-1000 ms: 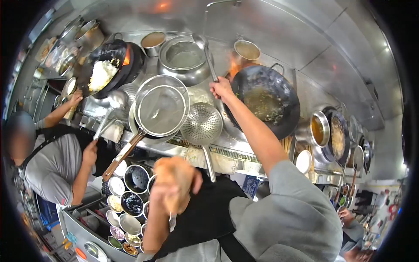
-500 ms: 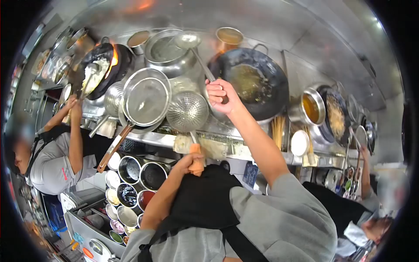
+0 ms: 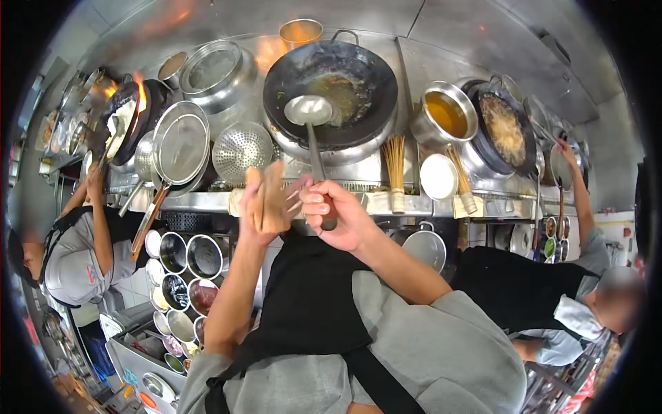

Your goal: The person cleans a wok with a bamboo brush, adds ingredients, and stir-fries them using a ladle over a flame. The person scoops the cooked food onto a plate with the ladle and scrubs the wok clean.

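This is a professional-looking kitchen: beyond the right hand [image 3: 338, 217], closed round a ladle [image 3: 312, 109], a big blackened wok [image 3: 355, 90] sits at a steel worktop [image 3: 414, 205], and far to the hand's left flames [image 3: 142, 96] rise by a second wok [image 3: 146, 125]. Ingredient tubs [image 3: 181, 324] crowd left of the left hand [image 3: 263, 207], while aproned people [image 3: 496, 290] stand well apart on both sides.

Head view, forward and down, near hands [image 3: 338, 215] (wide fisheye).

Amber liquid [image 3: 447, 116] in a steel pot [image 3: 424, 131]
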`<state>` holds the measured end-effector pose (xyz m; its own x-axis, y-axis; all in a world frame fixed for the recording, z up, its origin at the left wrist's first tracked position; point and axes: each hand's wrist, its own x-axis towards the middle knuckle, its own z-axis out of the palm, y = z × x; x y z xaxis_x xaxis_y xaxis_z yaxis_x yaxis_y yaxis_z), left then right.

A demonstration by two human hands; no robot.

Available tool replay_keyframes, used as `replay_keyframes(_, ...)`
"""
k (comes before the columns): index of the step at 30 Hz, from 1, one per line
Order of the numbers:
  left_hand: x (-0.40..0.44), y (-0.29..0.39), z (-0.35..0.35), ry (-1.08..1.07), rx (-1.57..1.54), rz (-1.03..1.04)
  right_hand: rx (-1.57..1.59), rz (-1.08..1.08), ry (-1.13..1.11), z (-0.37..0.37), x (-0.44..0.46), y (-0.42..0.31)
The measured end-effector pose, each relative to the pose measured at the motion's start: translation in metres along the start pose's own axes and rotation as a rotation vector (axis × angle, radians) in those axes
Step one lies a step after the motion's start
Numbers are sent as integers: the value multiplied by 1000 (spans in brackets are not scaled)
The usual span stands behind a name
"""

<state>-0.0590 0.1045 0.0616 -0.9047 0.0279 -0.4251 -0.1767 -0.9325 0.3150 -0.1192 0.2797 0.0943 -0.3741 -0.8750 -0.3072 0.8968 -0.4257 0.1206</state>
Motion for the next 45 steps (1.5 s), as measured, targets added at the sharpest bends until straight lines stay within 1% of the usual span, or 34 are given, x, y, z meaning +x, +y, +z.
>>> replay_keyframes(1, 11, -6, 14, -119, 53, -45, -3, 2, -9, -7, -5, 4)
replay_keyframes(2, 32, -10, 10, -123, 58, -37, -128, -19, -71, -18, -10, 8)
replay_keyframes(4, 68, -19, -2, -303, 44, -105, -261, -36, -138, -39, -21, 0)
replay_keyframes(5, 77, -22, 1, -365, 41, -125, -498, 65, -126, -50, -33, -17)
replay_keyframes(6, 74, -21, 19, -214, 224, -186, -733, 165, -112, -61, -44, -34)
replay_keyframes(7, 67, -21, 31, -55, 406, -250, -992, 156, -79, -70, -54, -50)
replay_keyframes(8, 56, -22, 36, -51, 405, -244, -1278, 76, 87, -80, -62, -69)
replay_keyframes(9, 44, -20, 38, -6, 708, -187, -1513, -137, 274, -115, -63, -91)
replay_keyframes(10, 34, -20, 37, 44, 1012, -127, -1878, -439, 522, -169, -61, -123)
replay_keyframes(11, 27, -24, 29, -10, 1160, -8, -2201, -778, 791, -218, -60, -150)
replay_keyframes(13, 6, -33, 6, 36, 1193, 85, -2663, -799, 1210, -267, -75, -169)
replay_keyframes(14, -4, -38, -4, 86, 1219, 168, -2674, -803, 1195, -281, -73, -177)
replay_keyframes(15, -15, -41, -10, 95, 1212, 173, -2442, -741, 1292, -292, -71, -181)
replay_keyframes(16, -25, -43, -16, 193, 1275, 245, -2210, -671, 1369, -310, -67, -188)
replay_keyframes(18, -34, -43, -32, 314, 1316, 311, -2235, -676, 1354, -326, -63, -197)
replay_keyframes(20, -29, -43, -65, 472, 1272, 305, -1709, -756, 1148, -307, -64, -196)
replay_keyframes(21, -22, -48, -82, 503, 1255, 365, -1497, -919, 972, -260, -72, -166)
replay_keyframes(22, -15, -53, -91, 521, 1227, 368, -1388, -955, 835, -266, -74, -161)
replay_keyframes(24, 4, -61, -107, 614, 1193, 338, -1393, -1030, 692, -212, -77, -143)
replay_keyframes(25, 26, -73, -143, 682, 1212, 363, -1549, -1008, 674, -184, -75, -151)
replay_keyframes(27, 52, -91, -167, 760, 1232, 356, -1875, -982, 675, -97, -54, -162)
replay_keyframes(28, 64, -100, -173, 836, 1267, 351, -2050, -974, 694, -43, -39, -162)
replay_keyframes(30, 75, -108, -169, 815, 1201, 348, -2671, -820, 475, 17, -6, -185)
replay_keyframes(31, 72, -105, -152, 819, 1149, 339, -2681, -812, 468, 45, 18, -185)
replay_keyframes(33, 76, -103, -162, 849, 1066, 284, -3195, 13, 384, 77, 73, -179)
replay_keyframes(34, 76, -101, -169, 853, 1072, 267, -3325, 97, 339, 60, 108, -190)
replay_keyframes(36, 76, -103, -178, 807, 819, 489, -3490, 262, 309, 52, 178, -223)
replay_keyframes(37, 56, -90, -138, 710, 568, 448, -3353, 160, 385, 79, 203, -230)
replay_keyframes(38, 38, -79, -106, 710, 564, 442, -3328, 301, 473, 92, 239, -252)
replay_keyframes(39, 20, -69, -78, 550, 284, 323, -3263, 244, 608, 121, 241, -235)
replay_keyframes(40, 2, -61, -56, 386, 15, 201, -3256, 244, 614, 107, 262, -245)
replay_keyframes(42, -27, -51, -30, 300, -13, 134, -3272, -106, 528, 70, 311, -277)
replay_keyframes(44, -57, -35, 0, 211, -46, 69, -3419, 28, 268, 75, 259, -219)
replay_keyframes(45, -73, -26, 20, 258, 23, 100, -3446, -36, 161, 66, 228, -199)
